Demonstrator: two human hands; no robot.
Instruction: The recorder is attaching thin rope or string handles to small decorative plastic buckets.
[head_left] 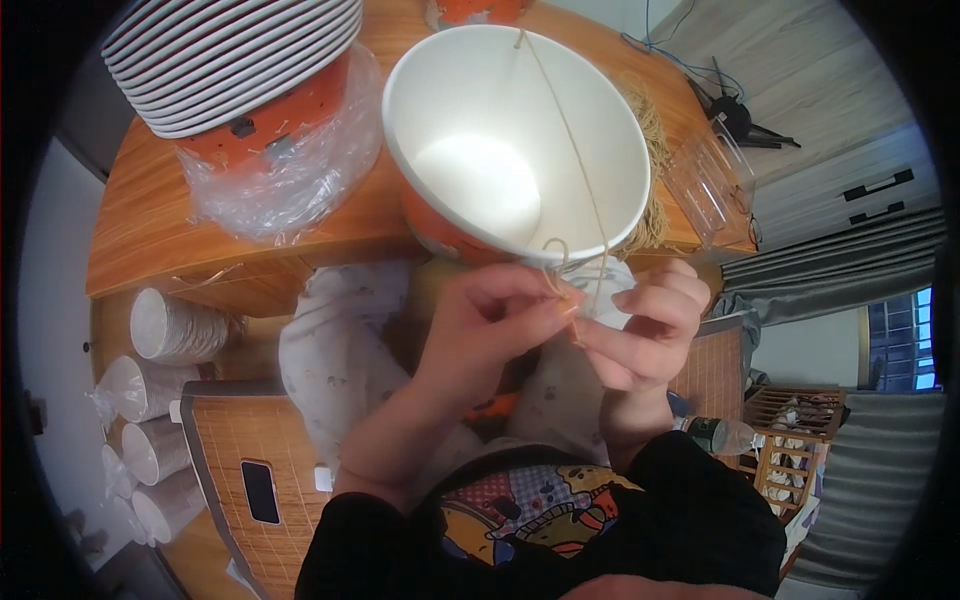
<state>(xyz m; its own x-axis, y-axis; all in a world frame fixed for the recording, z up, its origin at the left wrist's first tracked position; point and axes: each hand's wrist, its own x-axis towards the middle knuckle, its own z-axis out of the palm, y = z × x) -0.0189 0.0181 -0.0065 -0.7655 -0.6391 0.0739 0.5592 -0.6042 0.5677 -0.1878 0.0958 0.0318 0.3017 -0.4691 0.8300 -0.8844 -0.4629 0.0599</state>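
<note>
Wooden table [150, 220] fills the background. At its near edge, a white paper bowl [515, 140] tilts toward the viewer, with thin string [578, 150] running across its mouth. Both the left hand [480, 325] and right hand [645, 325] pinch the string at the rim. Stacked bowls [235, 60] sit left.
</note>
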